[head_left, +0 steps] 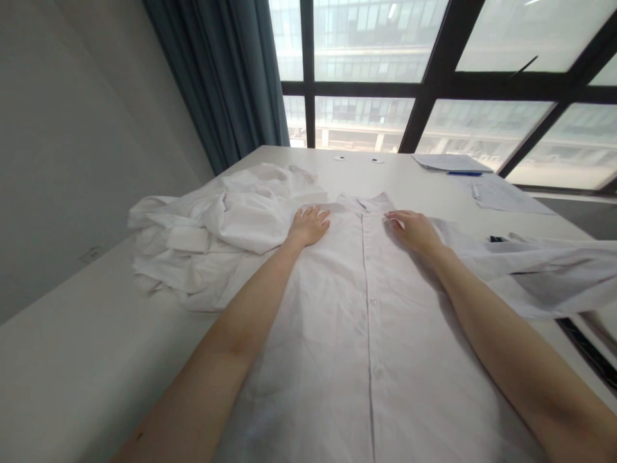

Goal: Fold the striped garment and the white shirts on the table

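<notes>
A white button-up shirt (332, 308) lies front side up, spread over the white table, its collar (366, 204) at the far end and its buttoned front running down the middle. My left hand (311, 225) rests flat on the shirt near the left shoulder, fingers spread. On the other side of the collar, my right hand (412, 231) touches the cloth near the right shoulder. Its fingers are slightly bent and apart from the thumb, with no cloth visibly gripped. The shirt's lower end runs out of view beneath my forearms.
Crumpled white garments (250, 209) are heaped to the left. More white cloth (540, 270) lies at the right, with a dark strip below it. Papers (453, 163) and a blue pen (464, 173) are on the table's far right. Beyond stand a window and a blue curtain (231, 77).
</notes>
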A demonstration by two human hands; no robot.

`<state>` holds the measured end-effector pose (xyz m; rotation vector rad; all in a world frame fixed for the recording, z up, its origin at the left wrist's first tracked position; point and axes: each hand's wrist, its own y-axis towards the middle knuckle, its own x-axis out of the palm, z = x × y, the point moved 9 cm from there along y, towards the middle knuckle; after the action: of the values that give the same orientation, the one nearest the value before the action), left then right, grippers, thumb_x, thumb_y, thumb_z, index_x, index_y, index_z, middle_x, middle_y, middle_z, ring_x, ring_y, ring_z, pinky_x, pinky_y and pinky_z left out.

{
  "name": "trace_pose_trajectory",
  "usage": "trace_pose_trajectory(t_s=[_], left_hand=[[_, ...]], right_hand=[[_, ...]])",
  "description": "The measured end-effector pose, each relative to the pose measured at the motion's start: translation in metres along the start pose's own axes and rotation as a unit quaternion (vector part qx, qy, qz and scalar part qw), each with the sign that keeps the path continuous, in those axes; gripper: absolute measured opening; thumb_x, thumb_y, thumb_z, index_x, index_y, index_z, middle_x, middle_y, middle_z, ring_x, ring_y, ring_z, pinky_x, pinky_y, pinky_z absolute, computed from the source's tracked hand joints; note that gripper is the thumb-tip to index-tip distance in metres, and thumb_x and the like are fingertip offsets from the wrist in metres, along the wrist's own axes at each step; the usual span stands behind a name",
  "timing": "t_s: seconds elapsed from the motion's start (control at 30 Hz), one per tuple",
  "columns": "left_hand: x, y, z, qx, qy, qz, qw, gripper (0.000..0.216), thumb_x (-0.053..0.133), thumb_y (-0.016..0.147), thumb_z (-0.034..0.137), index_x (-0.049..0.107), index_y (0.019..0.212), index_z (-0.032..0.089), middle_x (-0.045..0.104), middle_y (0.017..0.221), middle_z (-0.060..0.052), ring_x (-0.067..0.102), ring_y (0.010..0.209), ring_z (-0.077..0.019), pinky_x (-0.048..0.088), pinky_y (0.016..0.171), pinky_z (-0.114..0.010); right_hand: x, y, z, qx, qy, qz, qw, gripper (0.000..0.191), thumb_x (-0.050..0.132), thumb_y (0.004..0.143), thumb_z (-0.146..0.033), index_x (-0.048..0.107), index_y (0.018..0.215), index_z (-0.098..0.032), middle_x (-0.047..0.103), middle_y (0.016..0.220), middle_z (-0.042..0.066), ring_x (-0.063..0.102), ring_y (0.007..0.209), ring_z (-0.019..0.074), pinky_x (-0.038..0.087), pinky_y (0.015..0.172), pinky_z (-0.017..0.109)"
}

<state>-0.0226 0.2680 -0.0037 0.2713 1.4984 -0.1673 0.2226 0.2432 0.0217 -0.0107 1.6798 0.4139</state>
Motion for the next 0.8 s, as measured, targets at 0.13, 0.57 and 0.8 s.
trace_pose_trajectory(t_s=[0.13, 0.57, 0.8], left_hand=[[0.002, 0.000, -0.002, -0.002, 0.001, -0.001, 1.000, 0.052, 0.024, 0.100, 0.041, 0.036, 0.149, 0.029, 0.029, 0.159, -0.004, 0.026, 0.146, -0.0231, 0.017, 0.118, -0.046], [-0.031, 0.047, 0.013, -0.082, -0.019, 0.056, 0.995, 0.043, 0.029, 0.097, 0.024, 0.055, 0.131, 0.021, 0.057, 0.134, -0.012, 0.049, 0.124, -0.0269, 0.037, 0.102, -0.044], [-0.016, 0.074, -0.001, -0.145, -0.054, 0.045, 0.987, 0.047, 0.039, 0.095, 0.053, 0.065, 0.117, 0.021, 0.057, 0.133, -0.014, 0.045, 0.125, -0.0335, 0.037, 0.100, -0.050]], right_hand=[[0.017, 0.001, -0.028, -0.043, 0.024, -0.037, 0.998, 0.044, 0.037, 0.097, -0.039, 0.056, 0.135, -0.027, 0.054, 0.144, 0.004, 0.047, 0.132, 0.0248, 0.038, 0.106, 0.044], [0.022, 0.004, -0.007, 0.033, 0.043, -0.001, 0.999, 0.041, 0.039, 0.096, -0.035, 0.058, 0.130, -0.020, 0.056, 0.140, 0.010, 0.047, 0.131, 0.0262, 0.037, 0.107, 0.045], [0.024, 0.003, -0.007, 0.040, 0.041, 0.002, 0.998, 0.040, 0.038, 0.096, -0.033, 0.057, 0.130, -0.022, 0.055, 0.142, 0.009, 0.046, 0.132, 0.0265, 0.035, 0.108, 0.046]])
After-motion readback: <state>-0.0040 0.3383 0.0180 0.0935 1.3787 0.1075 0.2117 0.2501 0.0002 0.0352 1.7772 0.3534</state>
